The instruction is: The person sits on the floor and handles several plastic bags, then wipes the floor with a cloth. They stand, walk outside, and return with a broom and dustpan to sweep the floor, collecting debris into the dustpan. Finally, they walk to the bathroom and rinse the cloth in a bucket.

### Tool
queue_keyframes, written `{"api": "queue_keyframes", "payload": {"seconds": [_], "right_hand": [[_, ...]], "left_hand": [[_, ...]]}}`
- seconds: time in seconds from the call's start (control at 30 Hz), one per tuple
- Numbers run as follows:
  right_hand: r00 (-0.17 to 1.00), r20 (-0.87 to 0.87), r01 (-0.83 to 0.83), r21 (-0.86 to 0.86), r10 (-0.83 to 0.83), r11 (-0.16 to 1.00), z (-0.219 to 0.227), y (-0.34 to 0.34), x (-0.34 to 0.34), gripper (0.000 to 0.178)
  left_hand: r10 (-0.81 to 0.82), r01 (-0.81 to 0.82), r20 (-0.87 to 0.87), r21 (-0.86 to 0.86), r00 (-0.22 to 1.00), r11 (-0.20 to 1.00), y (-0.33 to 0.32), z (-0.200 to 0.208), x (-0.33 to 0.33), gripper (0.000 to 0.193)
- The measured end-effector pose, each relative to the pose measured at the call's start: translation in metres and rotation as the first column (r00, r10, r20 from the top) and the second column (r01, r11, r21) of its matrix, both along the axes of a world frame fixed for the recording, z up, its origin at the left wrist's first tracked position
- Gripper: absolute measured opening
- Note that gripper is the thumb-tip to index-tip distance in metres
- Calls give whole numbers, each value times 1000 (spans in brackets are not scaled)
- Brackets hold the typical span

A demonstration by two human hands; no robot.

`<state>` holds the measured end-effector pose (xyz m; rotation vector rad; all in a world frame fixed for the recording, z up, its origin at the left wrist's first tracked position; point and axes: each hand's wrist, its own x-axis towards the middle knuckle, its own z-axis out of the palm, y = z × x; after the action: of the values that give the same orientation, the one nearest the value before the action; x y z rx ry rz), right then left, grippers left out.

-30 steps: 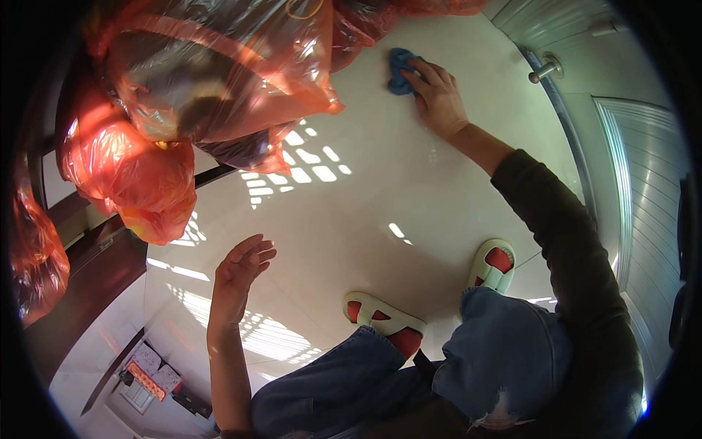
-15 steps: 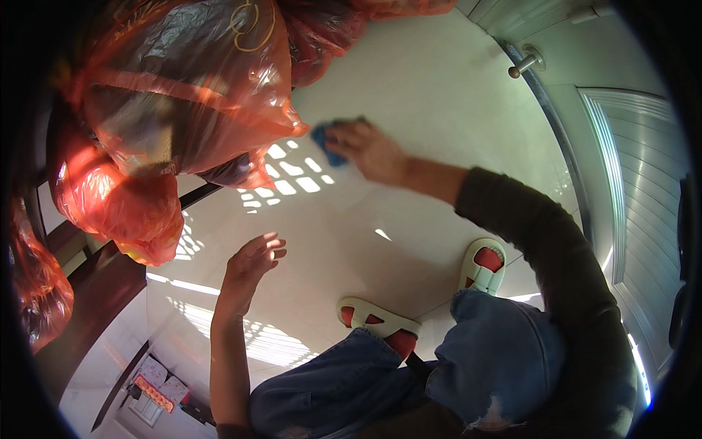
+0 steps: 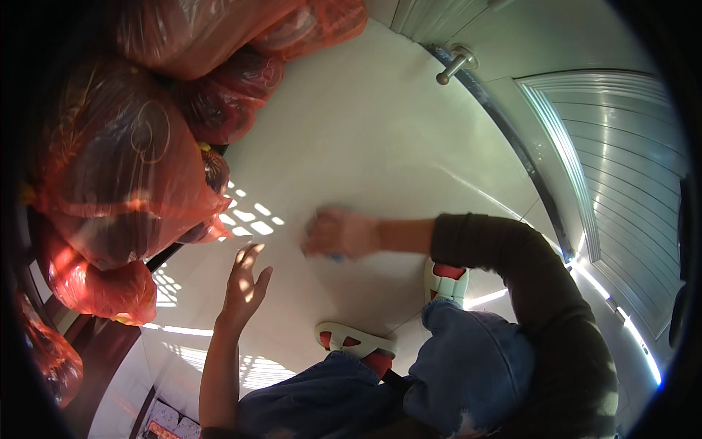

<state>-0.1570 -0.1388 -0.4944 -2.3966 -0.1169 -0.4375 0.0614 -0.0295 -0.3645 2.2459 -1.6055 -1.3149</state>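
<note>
I have the bare right hand mid-scene, motion-blurred, with a small, crumpled blue fabric cloth showing at its near edge and the pale, glossy floor beneath; I cannot tell whether its fingers pinch the cloth or press together over it; left of it I see the left hand, thumb spread from loosely bent fingers; translucent orange plastic bags bulge at far left.

You wear a dark sleeve and blue jeans with one frayed spot. Your socks are red, inside pale slippers.
</note>
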Motion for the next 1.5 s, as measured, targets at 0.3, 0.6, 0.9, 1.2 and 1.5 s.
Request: {"api": "queue_keyframes", "payload": {"seconds": [0.3, 0.6, 0.9, 1.2, 1.5], "right_hand": [[868, 70, 484, 110, -492, 868, -36, -54, 10, 32], [973, -30, 222, 400, -229, 889, 14, 27, -59, 17], [412, -152, 908, -7, -898, 418, 8, -136, -147, 21], [778, -586, 578, 528, -226, 622, -34, 164, -145, 15], [425, -194, 900, -13, -884, 435, 71, -64, -172, 32]], "left_hand": [[-316, 373, 385, -80, 867, 924, -111, -50, 16, 47], [-322, 238, 453, 233, 831, 943, -153, -81, -50, 129], [-285, 210, 497, 203, 819, 956, -156, -94, -57, 133], [-290, 214, 503, 205, 814, 955, -164, -94, -71, 135], [-273, 175, 545, 225, 793, 958, -158, -95, -59, 136]]}}
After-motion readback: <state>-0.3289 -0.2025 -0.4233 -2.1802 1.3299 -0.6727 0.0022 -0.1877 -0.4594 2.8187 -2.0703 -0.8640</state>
